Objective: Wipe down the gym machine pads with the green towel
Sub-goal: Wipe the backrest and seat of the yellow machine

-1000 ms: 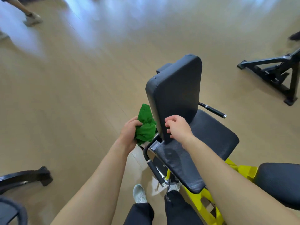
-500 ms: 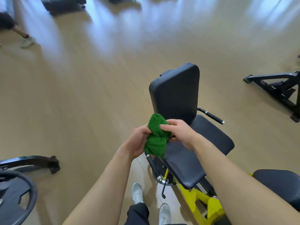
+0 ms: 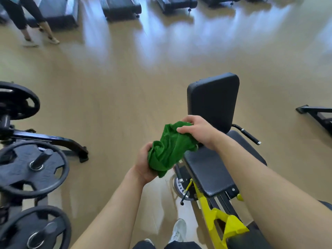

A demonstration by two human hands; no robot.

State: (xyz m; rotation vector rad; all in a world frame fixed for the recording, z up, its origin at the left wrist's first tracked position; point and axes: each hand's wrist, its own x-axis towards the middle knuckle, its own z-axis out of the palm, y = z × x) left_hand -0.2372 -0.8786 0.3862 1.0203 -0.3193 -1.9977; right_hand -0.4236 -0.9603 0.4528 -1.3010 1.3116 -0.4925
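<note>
The crumpled green towel hangs in the air between both hands, just left of the machine's seat. My left hand grips its lower end from below. My right hand pinches its upper end with curled fingers. Behind the hands stands the black upright back pad, and the black seat pad lies under my right forearm. The seat sits on a yellow frame.
Black weight plates on a rack stand at the left with a black floor foot. Another machine's black base lies at the right. Treadmills line the far side, where a person's legs walk. A handle bar sticks out beside the seat.
My right hand left the back pad and took hold of the towel's upper end. Both hands then drew the towel out between them, in front of the seat. The view tilted up.
</note>
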